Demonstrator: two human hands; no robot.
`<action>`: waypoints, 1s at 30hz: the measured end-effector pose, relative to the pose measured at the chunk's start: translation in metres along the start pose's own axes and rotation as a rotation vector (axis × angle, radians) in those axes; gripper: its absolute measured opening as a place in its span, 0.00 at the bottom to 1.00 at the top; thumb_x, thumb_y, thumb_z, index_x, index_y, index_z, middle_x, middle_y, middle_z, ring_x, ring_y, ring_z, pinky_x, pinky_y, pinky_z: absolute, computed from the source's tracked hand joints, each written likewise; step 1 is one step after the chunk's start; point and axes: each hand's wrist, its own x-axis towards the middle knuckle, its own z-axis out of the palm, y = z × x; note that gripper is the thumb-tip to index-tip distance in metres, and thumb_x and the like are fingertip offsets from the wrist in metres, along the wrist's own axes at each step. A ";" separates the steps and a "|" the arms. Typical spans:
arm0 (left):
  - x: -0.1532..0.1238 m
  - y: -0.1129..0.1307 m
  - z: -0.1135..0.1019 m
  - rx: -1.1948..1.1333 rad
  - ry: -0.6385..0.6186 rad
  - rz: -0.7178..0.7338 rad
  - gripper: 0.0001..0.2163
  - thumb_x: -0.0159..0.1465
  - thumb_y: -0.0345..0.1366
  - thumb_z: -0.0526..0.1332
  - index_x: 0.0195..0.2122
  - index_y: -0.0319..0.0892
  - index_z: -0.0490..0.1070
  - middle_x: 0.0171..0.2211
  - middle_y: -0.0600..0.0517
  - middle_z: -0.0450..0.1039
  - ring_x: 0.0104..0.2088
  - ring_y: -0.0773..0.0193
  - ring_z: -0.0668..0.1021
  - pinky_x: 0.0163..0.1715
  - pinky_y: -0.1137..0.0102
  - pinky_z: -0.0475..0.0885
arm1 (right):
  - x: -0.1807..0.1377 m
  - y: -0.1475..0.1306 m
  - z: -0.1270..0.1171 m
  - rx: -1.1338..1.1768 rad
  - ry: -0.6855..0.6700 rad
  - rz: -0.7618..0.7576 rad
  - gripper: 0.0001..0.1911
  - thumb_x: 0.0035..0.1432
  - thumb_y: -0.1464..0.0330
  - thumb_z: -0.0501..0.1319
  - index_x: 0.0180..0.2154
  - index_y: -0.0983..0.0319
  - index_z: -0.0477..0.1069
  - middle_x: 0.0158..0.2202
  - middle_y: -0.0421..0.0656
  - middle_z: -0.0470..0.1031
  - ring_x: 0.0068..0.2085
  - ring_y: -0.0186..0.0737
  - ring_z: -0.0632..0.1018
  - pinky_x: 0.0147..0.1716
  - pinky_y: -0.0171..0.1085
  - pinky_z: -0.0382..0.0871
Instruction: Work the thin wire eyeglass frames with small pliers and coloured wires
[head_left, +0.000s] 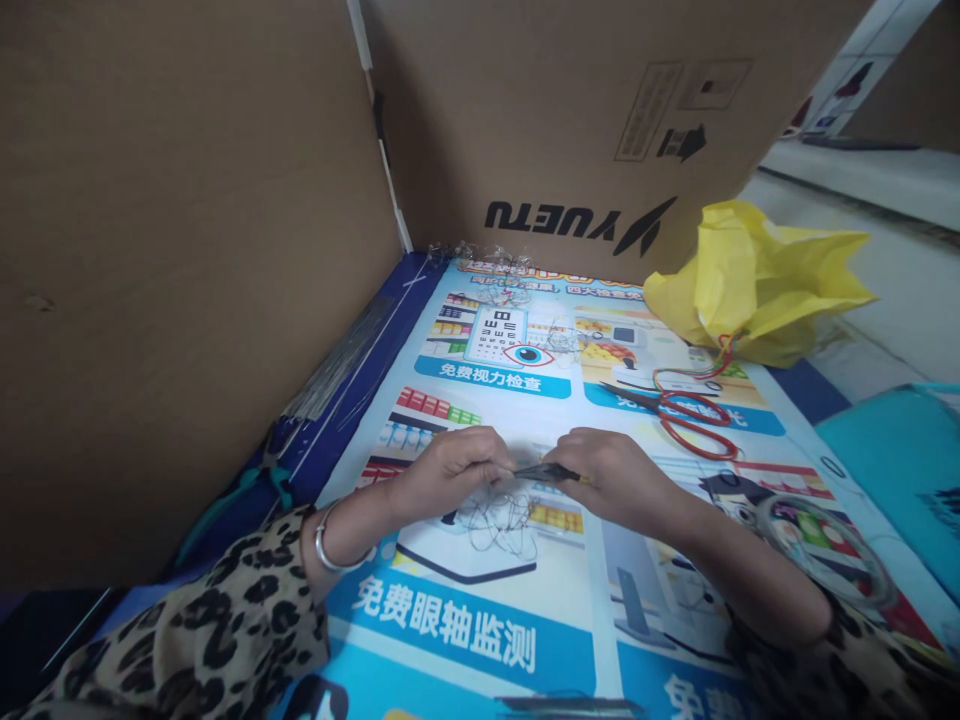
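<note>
My right hand (609, 472) is closed around the handles of a pair of needle-nose pliers (544, 472), whose jaws point left. Facing it, my left hand (461, 470) pinches thin wire right by the tips of the jaws. A loose tangle of bent wire (501, 522) hangs or lies just below my left fingers; whether it touches the sheet cannot be told. Red-handled scissors (694, 412) lie beyond my right hand, blades to the left. More wire shapes (568, 338) rest farther back on the printed sheet (480, 590).
Cardboard walls (525, 120) stand at the left and back. A yellow bag (757, 280) sits back right, near a turquoise packet (900, 470) and a wire coil (825, 550). Straight wires (345, 355) and teal-handled pliers (255, 485) lie along the left; wire pieces (570, 706) lie in front.
</note>
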 end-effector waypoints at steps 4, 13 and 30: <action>0.000 0.002 0.000 -0.002 0.030 -0.062 0.07 0.63 0.30 0.54 0.29 0.38 0.69 0.27 0.51 0.70 0.30 0.68 0.73 0.32 0.73 0.67 | 0.001 0.003 0.002 0.069 0.010 0.019 0.11 0.60 0.64 0.54 0.35 0.62 0.74 0.31 0.43 0.75 0.35 0.37 0.73 0.33 0.33 0.61; -0.002 0.001 0.004 0.094 0.144 -0.108 0.05 0.62 0.32 0.54 0.31 0.39 0.67 0.29 0.51 0.69 0.31 0.67 0.71 0.32 0.72 0.66 | -0.004 0.002 -0.013 -0.018 0.045 0.126 0.11 0.60 0.65 0.54 0.34 0.62 0.73 0.31 0.44 0.74 0.36 0.39 0.72 0.34 0.34 0.60; -0.002 0.008 0.011 0.239 0.303 0.064 0.04 0.61 0.28 0.55 0.30 0.38 0.66 0.27 0.49 0.69 0.30 0.66 0.71 0.31 0.71 0.67 | -0.010 -0.025 -0.018 -0.352 0.154 0.164 0.06 0.55 0.70 0.57 0.29 0.60 0.72 0.27 0.42 0.73 0.32 0.41 0.69 0.32 0.38 0.52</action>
